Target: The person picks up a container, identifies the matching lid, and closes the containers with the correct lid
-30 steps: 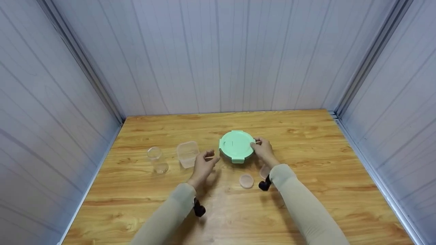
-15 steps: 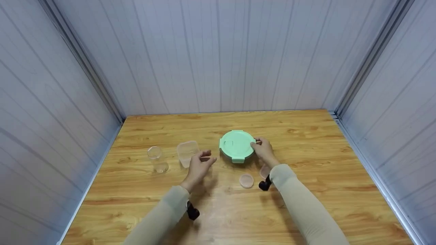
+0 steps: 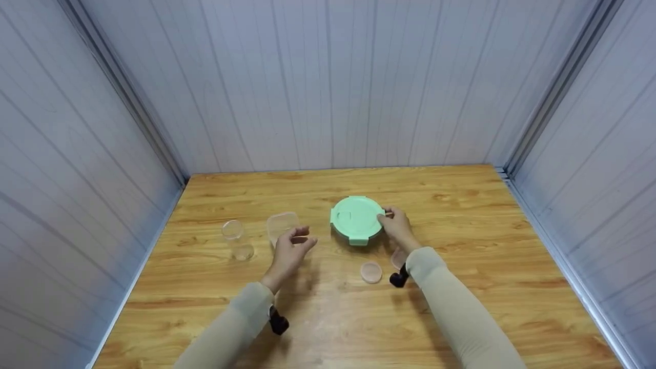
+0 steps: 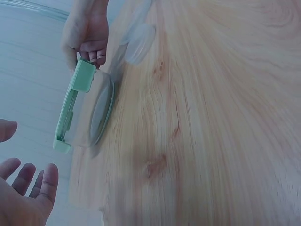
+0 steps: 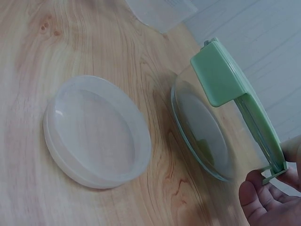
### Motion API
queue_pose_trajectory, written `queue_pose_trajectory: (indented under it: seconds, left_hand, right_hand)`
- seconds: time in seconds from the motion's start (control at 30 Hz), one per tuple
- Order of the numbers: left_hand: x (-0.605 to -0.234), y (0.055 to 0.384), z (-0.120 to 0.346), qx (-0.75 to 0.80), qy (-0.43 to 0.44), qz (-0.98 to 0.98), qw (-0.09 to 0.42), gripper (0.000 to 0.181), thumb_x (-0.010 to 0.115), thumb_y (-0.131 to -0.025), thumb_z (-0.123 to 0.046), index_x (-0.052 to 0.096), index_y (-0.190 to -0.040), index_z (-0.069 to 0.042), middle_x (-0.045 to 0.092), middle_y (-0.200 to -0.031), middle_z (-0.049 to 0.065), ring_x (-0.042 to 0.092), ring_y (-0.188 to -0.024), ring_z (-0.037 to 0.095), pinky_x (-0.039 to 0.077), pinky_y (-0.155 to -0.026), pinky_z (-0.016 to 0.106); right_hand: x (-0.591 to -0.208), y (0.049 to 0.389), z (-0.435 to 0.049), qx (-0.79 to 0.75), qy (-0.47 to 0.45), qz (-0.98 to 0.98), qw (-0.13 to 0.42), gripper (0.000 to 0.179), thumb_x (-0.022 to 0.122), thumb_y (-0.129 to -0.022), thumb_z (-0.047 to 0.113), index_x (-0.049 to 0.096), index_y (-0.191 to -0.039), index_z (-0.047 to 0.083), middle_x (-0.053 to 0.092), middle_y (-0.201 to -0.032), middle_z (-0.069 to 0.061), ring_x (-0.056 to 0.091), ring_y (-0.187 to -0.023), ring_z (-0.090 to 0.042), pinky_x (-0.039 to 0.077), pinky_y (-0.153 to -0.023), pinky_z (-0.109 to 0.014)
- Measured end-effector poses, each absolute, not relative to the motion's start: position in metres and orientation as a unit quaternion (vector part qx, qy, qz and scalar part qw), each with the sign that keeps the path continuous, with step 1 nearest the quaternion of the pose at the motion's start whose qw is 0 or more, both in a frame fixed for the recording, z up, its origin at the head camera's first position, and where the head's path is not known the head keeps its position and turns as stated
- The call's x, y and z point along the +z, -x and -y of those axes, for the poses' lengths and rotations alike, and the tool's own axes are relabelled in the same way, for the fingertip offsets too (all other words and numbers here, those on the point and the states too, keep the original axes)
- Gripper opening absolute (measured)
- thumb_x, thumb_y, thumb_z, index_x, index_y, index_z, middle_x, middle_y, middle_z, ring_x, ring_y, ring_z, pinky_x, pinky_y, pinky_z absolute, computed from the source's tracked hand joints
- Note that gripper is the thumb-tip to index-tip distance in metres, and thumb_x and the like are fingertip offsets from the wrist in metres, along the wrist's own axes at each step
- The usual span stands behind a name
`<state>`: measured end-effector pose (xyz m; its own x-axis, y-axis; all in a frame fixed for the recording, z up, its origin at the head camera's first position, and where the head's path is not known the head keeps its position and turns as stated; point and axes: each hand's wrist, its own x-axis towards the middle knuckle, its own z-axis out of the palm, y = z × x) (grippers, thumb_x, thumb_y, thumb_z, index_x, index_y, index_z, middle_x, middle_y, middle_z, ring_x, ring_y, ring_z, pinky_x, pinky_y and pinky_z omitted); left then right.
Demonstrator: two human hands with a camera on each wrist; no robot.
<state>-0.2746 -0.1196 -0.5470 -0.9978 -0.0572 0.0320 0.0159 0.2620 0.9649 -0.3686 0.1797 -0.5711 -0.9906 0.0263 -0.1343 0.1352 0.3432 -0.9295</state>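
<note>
A round glass food container with a light green clip-on lid stands at the middle of the table. My right hand pinches the lid's right edge at a side clip, with fingertips beneath the flap. A front clip sticks out in the right wrist view. My left hand hovers left of the glass container with fingers relaxed and holds nothing. It partly hides a clear rectangular plastic box behind it.
A clear cup-like jar stands at the left. One round translucent lid lies in front of the glass container; another round piece is partly hidden by my right wrist. Panel walls enclose the wooden table.
My left hand has drawn away leftward from the glass container, now covering part of the rectangular box. My right hand stays at the green lid's edge.
</note>
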Motion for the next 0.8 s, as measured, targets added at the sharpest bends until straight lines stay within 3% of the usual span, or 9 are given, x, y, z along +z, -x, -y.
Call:
queue_pose_trajectory:
  seconds: [0.43,0.8]
  left_hand:
    - [-0.535,0.264,0.136,-0.604,0.001,0.796,0.038,0.042,0.076,-0.099,-0.013,0.067,-0.137,0.004,0.069,-0.136,0.023,0.066,-0.123,0.037,0.059,-0.104,0.047]
    - [-0.521,0.257,0.148,-0.593,0.016,0.803,0.046,0.043,0.075,-0.100,-0.012,0.065,-0.139,0.005,0.066,-0.140,0.027,0.064,-0.125,0.037,0.056,-0.108,0.052]
  right_hand:
    - [-0.570,0.367,-0.178,-0.561,-0.045,-0.825,0.046,0.044,0.055,-0.112,0.022,0.057,-0.149,-0.001,0.064,-0.128,-0.020,0.061,-0.101,-0.022,0.049,-0.080,-0.027]
    - [-0.571,0.366,-0.185,-0.562,-0.033,-0.824,0.063,0.049,0.054,-0.114,0.026,0.054,-0.155,-0.001,0.061,-0.147,-0.026,0.062,-0.129,-0.036,0.055,-0.103,-0.042]
